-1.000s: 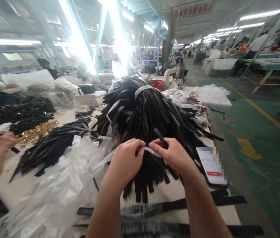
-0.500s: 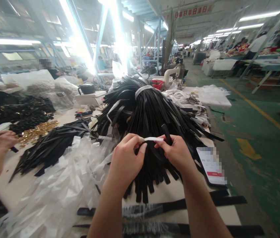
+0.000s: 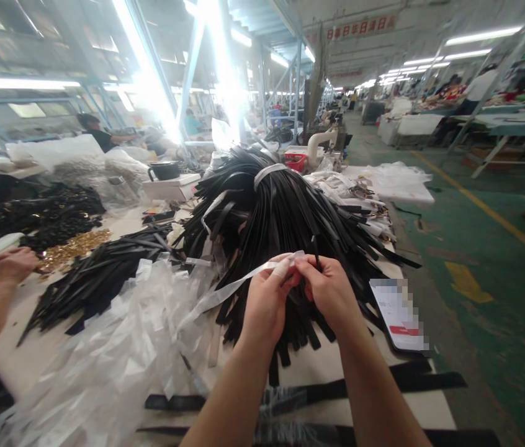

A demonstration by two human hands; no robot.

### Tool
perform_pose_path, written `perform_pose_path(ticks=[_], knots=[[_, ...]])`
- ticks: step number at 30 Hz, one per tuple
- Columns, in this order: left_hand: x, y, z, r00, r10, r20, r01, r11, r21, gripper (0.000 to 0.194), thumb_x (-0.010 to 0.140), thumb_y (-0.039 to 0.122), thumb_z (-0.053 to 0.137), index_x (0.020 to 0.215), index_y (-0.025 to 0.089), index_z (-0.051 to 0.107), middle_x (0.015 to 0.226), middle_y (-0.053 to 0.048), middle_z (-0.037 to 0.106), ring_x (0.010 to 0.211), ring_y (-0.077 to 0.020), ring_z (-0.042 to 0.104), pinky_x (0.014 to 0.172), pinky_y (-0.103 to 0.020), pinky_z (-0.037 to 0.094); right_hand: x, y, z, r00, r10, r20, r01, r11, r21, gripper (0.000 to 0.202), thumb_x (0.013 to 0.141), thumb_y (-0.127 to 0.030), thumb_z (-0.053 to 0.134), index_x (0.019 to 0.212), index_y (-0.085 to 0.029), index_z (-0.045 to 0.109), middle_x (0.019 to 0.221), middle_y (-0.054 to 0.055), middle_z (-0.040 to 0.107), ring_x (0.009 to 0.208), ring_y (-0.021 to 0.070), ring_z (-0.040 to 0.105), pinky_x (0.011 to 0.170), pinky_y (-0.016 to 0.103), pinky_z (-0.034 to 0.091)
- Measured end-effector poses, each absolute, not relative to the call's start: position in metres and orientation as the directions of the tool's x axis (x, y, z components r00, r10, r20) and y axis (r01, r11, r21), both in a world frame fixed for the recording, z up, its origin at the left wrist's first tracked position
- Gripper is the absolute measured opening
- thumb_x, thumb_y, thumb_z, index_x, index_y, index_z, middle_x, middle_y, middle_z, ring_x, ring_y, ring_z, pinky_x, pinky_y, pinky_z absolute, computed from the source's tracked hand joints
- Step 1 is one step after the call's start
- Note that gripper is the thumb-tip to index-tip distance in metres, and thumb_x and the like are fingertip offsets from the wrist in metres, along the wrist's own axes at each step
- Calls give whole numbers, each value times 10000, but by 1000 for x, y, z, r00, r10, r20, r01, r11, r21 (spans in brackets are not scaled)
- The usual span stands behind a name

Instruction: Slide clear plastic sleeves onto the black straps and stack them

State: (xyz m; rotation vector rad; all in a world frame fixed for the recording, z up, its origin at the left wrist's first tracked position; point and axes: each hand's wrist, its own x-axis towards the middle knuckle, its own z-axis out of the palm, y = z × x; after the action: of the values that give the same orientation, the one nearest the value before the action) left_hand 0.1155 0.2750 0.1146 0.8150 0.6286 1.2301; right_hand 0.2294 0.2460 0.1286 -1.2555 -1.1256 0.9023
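Note:
My left hand [image 3: 266, 298] pinches a thin translucent white strip [image 3: 239, 284] in front of a large bundle of black straps [image 3: 285, 205]. The strip trails down and left toward a heap of similar strips [image 3: 127, 335]. My right hand [image 3: 325, 282] is closed beside it, fingertips meeting at the strip's upper end. A dark, thin item [image 3: 316, 251] sticks up from my right hand; its lower part is hidden. A pale tie [image 3: 269, 174] circles the bundle.
Black straps wrapped in clear film [image 3: 285, 397] lie near me. A phone [image 3: 397, 316] sits at the right table edge. At the left are loose black straps [image 3: 104, 267], gold pieces [image 3: 74, 245] and another person's hands [image 3: 15, 264].
My left hand has moved right, up against my right hand. A long strip now stretches leftward from my fingers. The other person's hands have shifted slightly right.

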Motion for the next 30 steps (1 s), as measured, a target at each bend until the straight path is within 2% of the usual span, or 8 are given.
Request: perform_pose_path(ticks=[5, 9, 15, 19, 22, 26, 30], knots=[[107, 276, 118, 266, 964, -21, -565, 174, 806, 238, 798, 209, 740, 1017, 119, 715, 958, -92, 747, 845, -174, 703, 811, -300, 539, 231, 248, 124, 208, 967, 147, 71, 135, -988, 395, 924, -411, 573, 617, -175, 651, 585, 16, 624, 485, 119, 471, 481, 246, 340], [97, 280, 118, 183, 983, -18, -518, 112, 848, 182, 803, 244, 719, 934, 119, 706, 830, -66, 732, 778, -172, 698, 787, -315, 552, 231, 247, 123, 146, 984, 106, 82, 95, -992, 424, 945, -415, 537, 615, -172, 643, 562, 13, 602, 453, 110, 437, 467, 247, 339], [88, 283, 117, 158, 985, 74, -250, -33, 968, 154, 810, 267, 693, 860, 129, 740, 813, -55, 722, 732, -156, 661, 685, -259, 520, 227, 244, 132, 241, 938, 249, 272, 181, -945, 209, 881, -362, 659, 777, -186, 702, 664, 19, 661, 602, 161, 575, 578, 264, 423], [85, 281, 122, 233, 971, 54, -320, 24, 947, 190, 825, 324, 703, 837, 140, 748, 811, -57, 716, 735, -159, 656, 661, -258, 530, 221, 246, 130, 287, 931, 227, 247, 157, -956, 250, 906, -369, 633, 748, -184, 691, 642, 12, 646, 577, 155, 561, 560, 264, 415], [82, 280, 127, 314, 949, 41, -258, 43, 965, 207, 809, 329, 748, 857, 128, 766, 823, -71, 725, 770, -169, 670, 684, -255, 541, 216, 248, 128, 323, 918, 231, 225, 163, -961, 268, 904, -389, 638, 747, -176, 682, 641, 10, 645, 566, 149, 557, 550, 258, 414], [79, 282, 127, 207, 978, -5, -333, 75, 940, 227, 813, 341, 723, 813, 116, 749, 772, -78, 730, 684, -169, 671, 616, -257, 541, 210, 247, 128, 329, 913, 242, 246, 164, -955, 348, 902, -450, 648, 698, -169, 653, 599, -2, 606, 545, 137, 527, 520, 245, 385], [85, 283, 120, 98, 995, -28, -427, 67, 902, 211, 813, 332, 681, 788, 125, 708, 720, -59, 709, 589, -156, 643, 525, -248, 513, 205, 245, 129, 274, 939, 209, 161, 170, -972, 355, 910, -464, 642, 708, -173, 627, 590, -22, 576, 482, 109, 466, 482, 232, 368]])
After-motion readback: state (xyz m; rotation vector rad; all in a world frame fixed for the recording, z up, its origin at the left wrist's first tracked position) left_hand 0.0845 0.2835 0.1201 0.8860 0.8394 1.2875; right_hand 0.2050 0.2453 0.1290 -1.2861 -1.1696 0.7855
